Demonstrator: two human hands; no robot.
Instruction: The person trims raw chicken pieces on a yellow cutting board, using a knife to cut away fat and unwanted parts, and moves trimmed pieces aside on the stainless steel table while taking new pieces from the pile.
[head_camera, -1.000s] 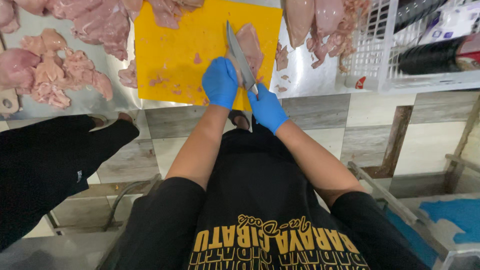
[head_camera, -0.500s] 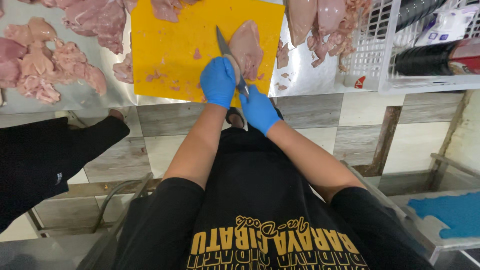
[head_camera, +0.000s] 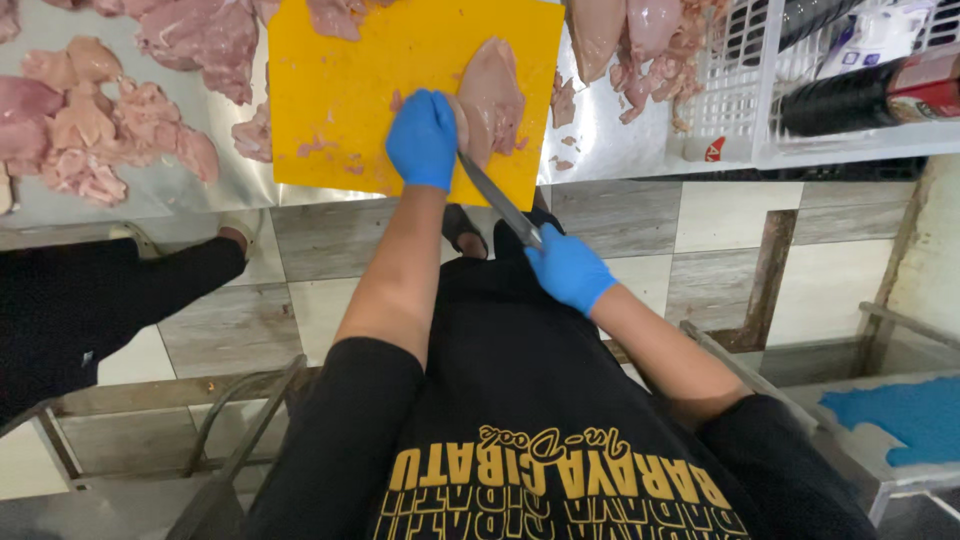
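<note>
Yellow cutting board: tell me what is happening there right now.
A person in blue gloves is cutting raw chicken on the yellow cutting board. The left hand presses against a pale chicken piece near the board's front edge, and the right hand holds a knife by the handle, its blade angled up to the meat beside the left hand. More raw chicken pieces lie on the metal counter to the left, and a white basket stands at the right.
</note>
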